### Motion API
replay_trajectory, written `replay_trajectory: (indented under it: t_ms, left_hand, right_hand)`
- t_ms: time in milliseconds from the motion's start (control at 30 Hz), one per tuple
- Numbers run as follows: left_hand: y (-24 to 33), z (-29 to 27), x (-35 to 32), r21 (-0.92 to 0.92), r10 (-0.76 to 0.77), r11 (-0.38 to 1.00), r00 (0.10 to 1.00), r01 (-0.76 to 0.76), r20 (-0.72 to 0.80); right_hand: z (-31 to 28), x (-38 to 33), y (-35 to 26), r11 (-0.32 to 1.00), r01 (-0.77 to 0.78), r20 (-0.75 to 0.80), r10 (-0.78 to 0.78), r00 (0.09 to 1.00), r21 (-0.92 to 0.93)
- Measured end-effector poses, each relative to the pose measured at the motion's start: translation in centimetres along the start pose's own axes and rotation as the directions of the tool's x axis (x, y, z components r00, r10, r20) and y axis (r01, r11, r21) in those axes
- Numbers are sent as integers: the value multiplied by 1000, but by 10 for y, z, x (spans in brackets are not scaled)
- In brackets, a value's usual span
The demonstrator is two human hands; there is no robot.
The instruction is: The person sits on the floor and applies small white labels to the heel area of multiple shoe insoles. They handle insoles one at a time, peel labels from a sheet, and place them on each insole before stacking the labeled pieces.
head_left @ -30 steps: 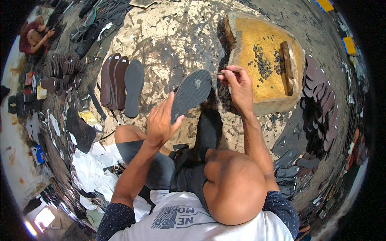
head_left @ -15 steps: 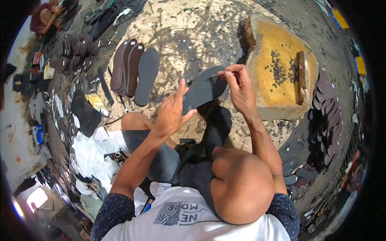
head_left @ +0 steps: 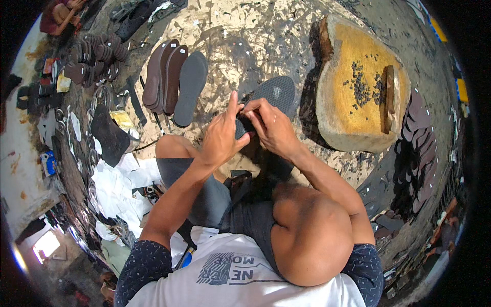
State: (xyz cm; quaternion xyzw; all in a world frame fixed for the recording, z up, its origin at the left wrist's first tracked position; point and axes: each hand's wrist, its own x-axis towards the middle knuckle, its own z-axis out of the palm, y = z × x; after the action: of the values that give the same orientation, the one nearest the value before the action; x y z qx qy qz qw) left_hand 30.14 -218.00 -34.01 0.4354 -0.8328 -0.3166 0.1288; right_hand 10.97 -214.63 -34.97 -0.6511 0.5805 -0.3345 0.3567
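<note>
A dark grey, textured shoe sole (head_left: 282, 92) is held out in front of me, its toe end pointing away to the right. My left hand (head_left: 221, 134) grips its near end along the left edge, index finger extended upward and thumb on the near side. Over the sole's near part, my right hand (head_left: 273, 128) bends in with its thumb and fingertips pinched together, close to the left fingers. Whatever sits in that pinch is too small and covered to make out. The fingers hide much of the sole's near end.
Left of the sole lie brown soles (head_left: 156, 77) and a grey sole (head_left: 190, 89). At right stands a yellow-topped block (head_left: 348, 120) with small black bits (head_left: 362, 87) and a wooden bar (head_left: 391, 97). Brown soles (head_left: 417, 138) are heaped beyond it. White sheets (head_left: 115, 187) lie left.
My right hand has moved from the sole's toe end down and left to its near end, beside the left hand. A thin strand earlier seen in its fingertips no longer shows.
</note>
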Motion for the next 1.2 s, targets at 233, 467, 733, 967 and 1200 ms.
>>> replay_trajectory:
  t_ms: [233,467,733,967,1200]
  left_hand:
    - [-1,-1,2,-20,-26,999,999,26,-19]
    - [4,-7,9,82,52,995,997,-56,49]
    - [2,-49,23,187,150,977,956,-104,-251]
    - [5,14,-5,61,69,996,991,-63,-111]
    - [-2,15,-1,84,95,993,991,-86,-99]
  right_hand:
    - [-12,-20,-1,913,-140,21,143,990,383]
    - [-20,-18,0,943,-33,-51,53,997,332]
    - [-88,-12,67,680,2,-455,488,745,733]
    - [-42,26,99,706,-43,-412,460,786,707]
    - [-40,33,91,752,-155,-385,490,782,640]
